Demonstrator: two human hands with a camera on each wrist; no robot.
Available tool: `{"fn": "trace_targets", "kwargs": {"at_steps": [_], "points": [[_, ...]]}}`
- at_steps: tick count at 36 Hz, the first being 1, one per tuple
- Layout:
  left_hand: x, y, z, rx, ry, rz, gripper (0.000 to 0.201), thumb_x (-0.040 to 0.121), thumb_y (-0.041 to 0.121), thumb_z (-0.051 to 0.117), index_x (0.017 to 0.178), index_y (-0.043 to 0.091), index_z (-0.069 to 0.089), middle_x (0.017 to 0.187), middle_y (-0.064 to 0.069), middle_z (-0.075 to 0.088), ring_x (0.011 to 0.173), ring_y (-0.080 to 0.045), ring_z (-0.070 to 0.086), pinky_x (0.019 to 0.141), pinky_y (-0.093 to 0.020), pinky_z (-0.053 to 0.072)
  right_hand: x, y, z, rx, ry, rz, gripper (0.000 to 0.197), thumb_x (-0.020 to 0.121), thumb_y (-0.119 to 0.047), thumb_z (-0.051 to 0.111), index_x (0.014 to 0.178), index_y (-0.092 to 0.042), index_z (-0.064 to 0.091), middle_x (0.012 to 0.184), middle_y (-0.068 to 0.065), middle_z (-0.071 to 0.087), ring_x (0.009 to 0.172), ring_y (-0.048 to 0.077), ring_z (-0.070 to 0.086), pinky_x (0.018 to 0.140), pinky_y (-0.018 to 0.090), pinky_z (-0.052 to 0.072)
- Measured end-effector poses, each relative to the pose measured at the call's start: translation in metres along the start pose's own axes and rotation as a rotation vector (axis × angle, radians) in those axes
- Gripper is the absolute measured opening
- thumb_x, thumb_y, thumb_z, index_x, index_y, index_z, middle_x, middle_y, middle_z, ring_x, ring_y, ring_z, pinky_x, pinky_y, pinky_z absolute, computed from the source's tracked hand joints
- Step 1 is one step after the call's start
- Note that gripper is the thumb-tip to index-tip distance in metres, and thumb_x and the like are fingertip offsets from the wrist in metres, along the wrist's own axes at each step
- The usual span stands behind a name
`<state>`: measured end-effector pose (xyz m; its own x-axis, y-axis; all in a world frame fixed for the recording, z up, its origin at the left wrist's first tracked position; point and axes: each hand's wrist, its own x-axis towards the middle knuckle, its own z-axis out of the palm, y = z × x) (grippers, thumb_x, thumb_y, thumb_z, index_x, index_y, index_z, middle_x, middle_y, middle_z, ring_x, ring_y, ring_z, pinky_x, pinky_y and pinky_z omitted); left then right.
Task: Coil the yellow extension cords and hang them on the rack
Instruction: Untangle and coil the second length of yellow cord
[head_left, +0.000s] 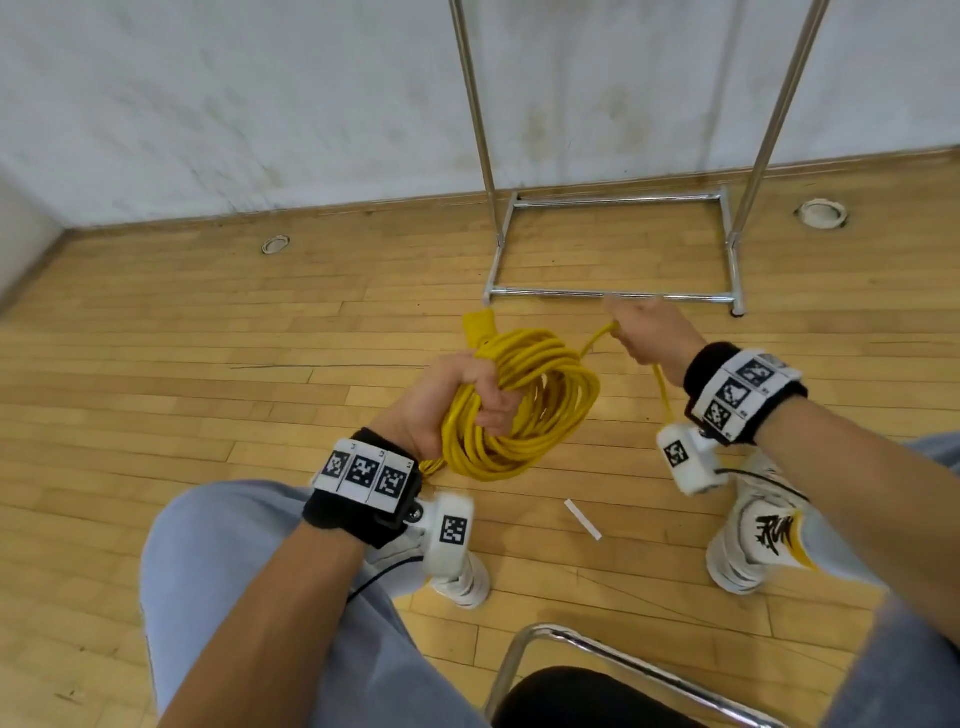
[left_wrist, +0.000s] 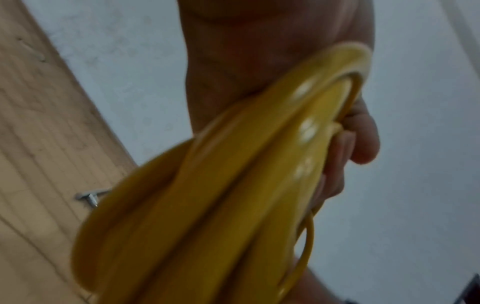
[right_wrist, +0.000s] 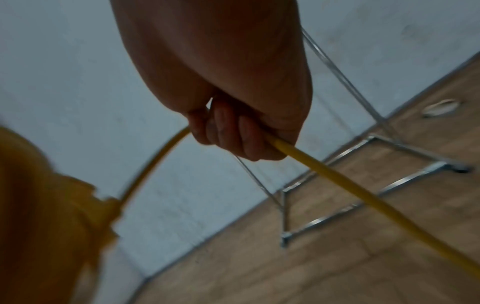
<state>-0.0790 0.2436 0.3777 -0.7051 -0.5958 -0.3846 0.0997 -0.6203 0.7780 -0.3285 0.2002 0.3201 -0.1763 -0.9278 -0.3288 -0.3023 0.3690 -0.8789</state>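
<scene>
A yellow extension cord (head_left: 540, 410) is wound into a coil of several loops in front of my knees. My left hand (head_left: 467, 395) grips one side of the coil, fingers curled round the bundled loops (left_wrist: 233, 185). A yellow plug end (head_left: 479, 323) sticks up at the coil's far side. My right hand (head_left: 649, 332) holds the loose strand (right_wrist: 324, 168) of the same cord, up and to the right of the coil; the strand runs from the coil through the fist and down toward the floor. The metal rack (head_left: 613, 244) stands beyond both hands against the wall.
The rack's chrome base bars (right_wrist: 363, 185) lie on the wooden floor just past my right hand. A chair frame (head_left: 597, 654) is close below. My shoes (head_left: 753, 535) flank a white strip (head_left: 583, 518) on the floor. Round floor sockets (head_left: 822, 213) sit near the wall.
</scene>
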Motion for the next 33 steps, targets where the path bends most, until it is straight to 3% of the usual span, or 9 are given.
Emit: {"fn": "trace_targets", "kwargs": {"at_steps": [6,9,11,16,20,25,29,31,33], "points": [[0.005,0.003,0.009,0.184,0.185,0.01,0.047,0.047,0.004,0.062,0.091,0.001,0.045,0.058,-0.003,0.036,0.04,-0.016,0.034,0.051,-0.028,0.018,-0.056,-0.056,-0.003,0.092,-0.317,-0.135,0.047,0.106,-0.041,0.051,0.094,-0.001,0.073,0.059,-0.005,0.055,0.048,0.009,0.04,0.047,0.02,0.032],[0.006,0.003,0.006,0.29,0.262,0.027,0.054,0.044,0.005,0.065,0.093,-0.006,0.044,0.064,-0.007,0.035,0.043,-0.018,0.034,0.047,-0.023,0.028,-0.078,-0.056,-0.004,0.088,-0.32,-0.21,0.041,0.105,-0.038,0.055,0.1,-0.002,0.075,0.071,0.005,0.056,0.053,0.013,0.043,0.048,0.021,0.034],[0.007,0.002,0.006,0.368,0.284,0.023,0.051,0.042,0.008,0.067,0.087,-0.001,0.044,0.062,-0.009,0.038,0.044,-0.019,0.036,0.048,-0.025,0.031,-0.09,-0.057,-0.004,0.086,-0.3,-0.23,0.038,0.104,-0.035,0.058,0.09,-0.003,0.075,0.07,0.007,0.057,0.052,0.015,0.043,0.046,0.02,0.034],[0.012,-0.002,0.007,0.364,0.359,0.074,0.031,0.053,0.003,0.057,0.083,0.004,0.049,0.061,-0.009,0.039,0.045,-0.02,0.035,0.047,-0.024,0.031,-0.116,-0.069,0.003,0.035,-0.255,-0.355,0.045,0.102,-0.035,0.061,0.072,-0.004,0.067,0.046,0.004,0.05,0.042,0.018,0.04,0.048,0.027,0.037],[0.018,-0.007,0.006,0.381,0.566,0.112,0.01,0.058,0.01,0.058,0.064,0.003,0.054,0.055,-0.011,0.043,0.046,-0.023,0.038,0.047,-0.028,0.031,-0.128,-0.075,0.012,0.097,-0.266,-0.424,0.018,0.103,-0.028,0.062,0.1,-0.017,0.077,0.065,0.004,0.066,0.044,0.015,0.043,0.048,0.026,0.038],[0.024,-0.006,0.005,0.129,0.612,0.147,0.016,0.065,0.016,0.064,0.06,0.004,0.056,0.058,-0.015,0.046,0.056,-0.028,0.043,0.055,-0.036,0.037,-0.134,-0.077,0.028,0.19,-0.277,-0.403,0.021,0.104,-0.012,0.055,0.123,-0.008,0.061,0.08,0.018,0.071,0.04,0.004,0.048,0.044,0.013,0.035],[0.025,-0.005,0.002,-0.121,0.574,0.181,0.016,0.084,0.02,0.063,0.074,0.01,0.056,0.057,-0.008,0.05,0.06,-0.023,0.049,0.06,-0.036,0.043,-0.138,-0.074,0.039,0.21,-0.336,-0.358,0.018,0.106,-0.02,0.054,0.121,-0.01,0.055,0.081,0.011,0.074,0.044,0.017,0.041,0.046,0.03,0.033],[0.025,-0.005,-0.004,-0.243,0.581,0.188,0.02,0.093,0.014,0.052,0.073,0.011,0.054,0.062,-0.005,0.051,0.061,-0.019,0.051,0.059,-0.03,0.047,-0.141,-0.073,0.042,0.188,-0.369,-0.378,0.017,0.107,-0.02,0.052,0.116,-0.007,0.06,0.079,0.012,0.074,0.043,0.019,0.044,0.046,0.03,0.037],[0.023,-0.004,-0.008,-0.374,0.59,0.196,0.013,0.088,0.013,0.058,0.076,0.013,0.054,0.076,-0.004,0.046,0.07,-0.019,0.048,0.069,-0.031,0.046,-0.143,-0.072,0.043,0.167,-0.393,-0.407,0.02,0.107,-0.02,0.052,0.108,-0.005,0.065,0.077,0.013,0.074,0.044,0.018,0.048,0.046,0.027,0.04]]}}
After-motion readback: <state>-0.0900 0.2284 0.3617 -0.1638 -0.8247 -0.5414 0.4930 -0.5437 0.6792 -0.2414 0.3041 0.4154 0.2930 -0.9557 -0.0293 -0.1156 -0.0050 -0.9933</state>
